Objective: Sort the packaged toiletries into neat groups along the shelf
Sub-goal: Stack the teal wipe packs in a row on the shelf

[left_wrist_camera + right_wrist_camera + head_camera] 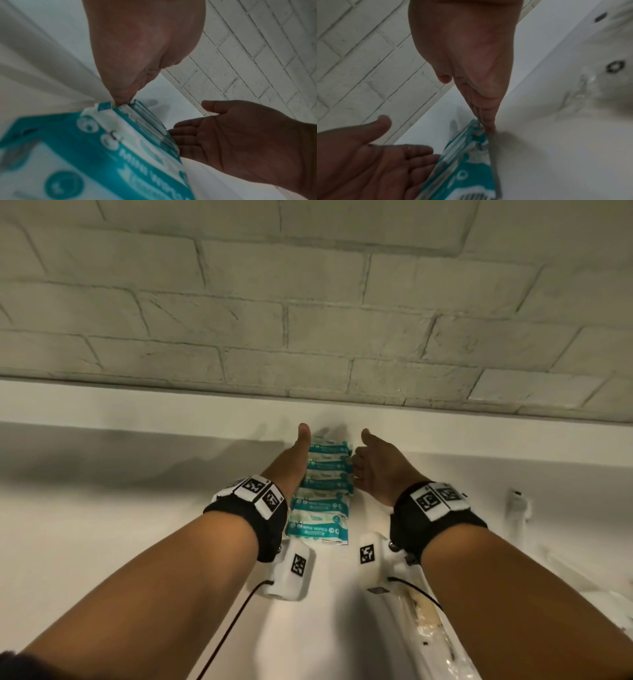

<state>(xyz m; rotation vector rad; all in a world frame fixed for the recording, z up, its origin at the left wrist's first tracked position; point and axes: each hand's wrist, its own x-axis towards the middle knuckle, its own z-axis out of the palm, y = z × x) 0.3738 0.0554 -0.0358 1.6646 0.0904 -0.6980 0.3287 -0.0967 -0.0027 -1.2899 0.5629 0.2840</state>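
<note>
Wipe packs (320, 491) run in an overlapping row from the shelf's (137, 508) front toward its back edge, flanked by flat left hand (291, 463) and right hand (380, 470), both touching.

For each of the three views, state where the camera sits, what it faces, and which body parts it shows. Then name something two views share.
Head: looks down at wipes packs on the shelf; left hand, right hand.
Left wrist: along the palm toward the packs; right hand opposite.
Right wrist: mirrored; left hand opposite.
Shared: brick wall.
</note>
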